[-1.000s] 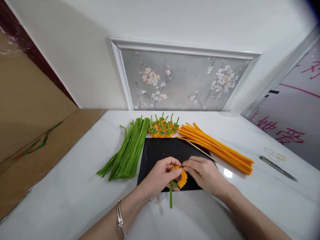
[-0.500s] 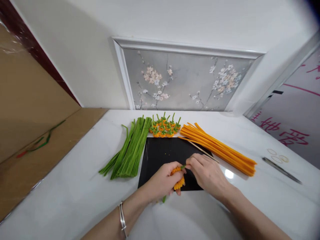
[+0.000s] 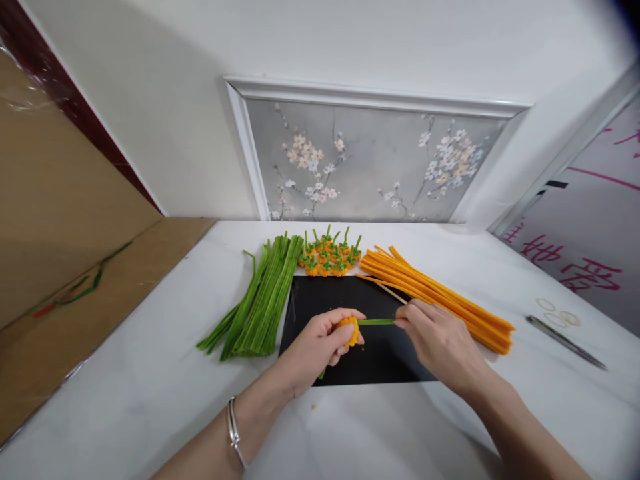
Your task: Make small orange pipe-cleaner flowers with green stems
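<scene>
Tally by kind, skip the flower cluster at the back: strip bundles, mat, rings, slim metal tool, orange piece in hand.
Green bundle: 1
Orange bundle: 1
Black mat: 1
Thin rings: 3
Slim metal tool: 1
Held orange piece: 1
Total: 8

From here I see the left hand [image 3: 320,343] pinching an orange flower [image 3: 350,331] over the black mat [image 3: 330,297], the right hand [image 3: 435,333] gripping its green stem [image 3: 376,322] (pulled straight); small flowers [image 3: 327,257] stand just beyond the mat.
</scene>
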### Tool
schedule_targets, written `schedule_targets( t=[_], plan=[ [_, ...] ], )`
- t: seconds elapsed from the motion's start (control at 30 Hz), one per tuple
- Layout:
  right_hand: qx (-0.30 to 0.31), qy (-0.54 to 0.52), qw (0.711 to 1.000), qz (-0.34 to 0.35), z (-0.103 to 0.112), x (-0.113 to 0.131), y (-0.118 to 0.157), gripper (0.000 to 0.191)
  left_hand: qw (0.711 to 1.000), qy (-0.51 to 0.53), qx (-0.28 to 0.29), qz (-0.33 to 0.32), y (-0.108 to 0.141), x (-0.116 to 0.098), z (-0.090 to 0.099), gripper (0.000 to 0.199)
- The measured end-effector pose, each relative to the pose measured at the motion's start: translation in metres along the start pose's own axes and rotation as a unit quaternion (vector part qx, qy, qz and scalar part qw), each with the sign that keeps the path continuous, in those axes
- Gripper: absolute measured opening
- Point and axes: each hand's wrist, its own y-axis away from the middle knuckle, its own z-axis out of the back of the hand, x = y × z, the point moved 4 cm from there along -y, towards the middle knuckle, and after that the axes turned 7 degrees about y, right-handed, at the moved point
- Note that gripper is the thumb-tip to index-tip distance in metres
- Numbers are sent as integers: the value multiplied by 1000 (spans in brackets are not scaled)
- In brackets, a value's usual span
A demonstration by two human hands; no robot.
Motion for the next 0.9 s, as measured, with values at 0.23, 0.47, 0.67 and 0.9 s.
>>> schedule_targets(
  t=[0.23, 0.47, 0.67, 0.9],
  plan=[
    [89, -74, 993, -5, -5, 6, -1, 18, 1000, -22, -19, 2, -2, 4, 0, 42],
    [12, -240, 970, -41, -2, 26, -10, 22, 989, -118, -23, -88, -1, 1, -9, 17],
    [-15, -301, 952, -60, -3, 34, -11, 18, 983, -121, -39, -131, 1, 3, -12, 9],
    [34, -368, 917, -152, -19, 37, -9, 18, 971, -137, -65, -183, 1, 6, -10, 8]
  ],
)
